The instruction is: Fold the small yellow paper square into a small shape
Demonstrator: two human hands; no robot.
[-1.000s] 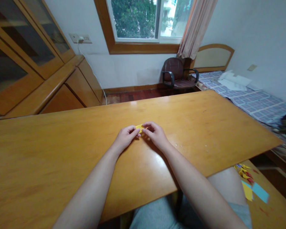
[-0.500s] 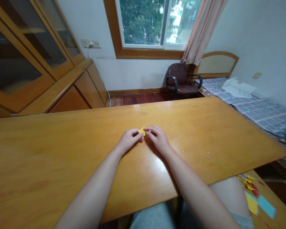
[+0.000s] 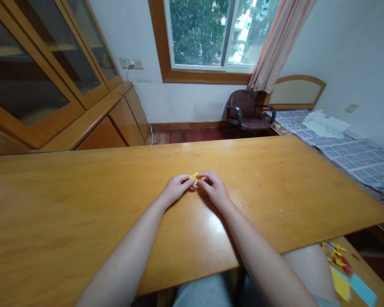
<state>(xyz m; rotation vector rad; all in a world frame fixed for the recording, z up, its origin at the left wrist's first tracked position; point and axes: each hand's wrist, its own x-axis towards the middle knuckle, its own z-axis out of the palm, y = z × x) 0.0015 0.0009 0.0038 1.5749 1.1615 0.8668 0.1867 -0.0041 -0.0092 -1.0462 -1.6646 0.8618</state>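
Observation:
A small piece of yellow paper (image 3: 194,176), apparently folded, is held over the middle of the wooden table (image 3: 92,204). My left hand (image 3: 176,189) pinches its left side, thumb on top. From the other side, my right hand (image 3: 213,187) has thumb and fingertips closed on the paper's right part. Both hands rest low, close to the tabletop, and the fingers cover much of the paper, so its exact shape is hard to make out.
On a lower surface at the right lie several folded yellow and red paper pieces (image 3: 338,258), a yellow sheet (image 3: 341,285) and a light blue sheet (image 3: 363,290). Tiny white scraps dot the table. Beyond stand a dark chair (image 3: 243,106), a bed (image 3: 348,157) and a cabinet (image 3: 96,128).
The view has shifted slightly, so everything sits a little lower and to the right. Less of the yellow paper's face shows between my fingers; both hands keep hold of it.

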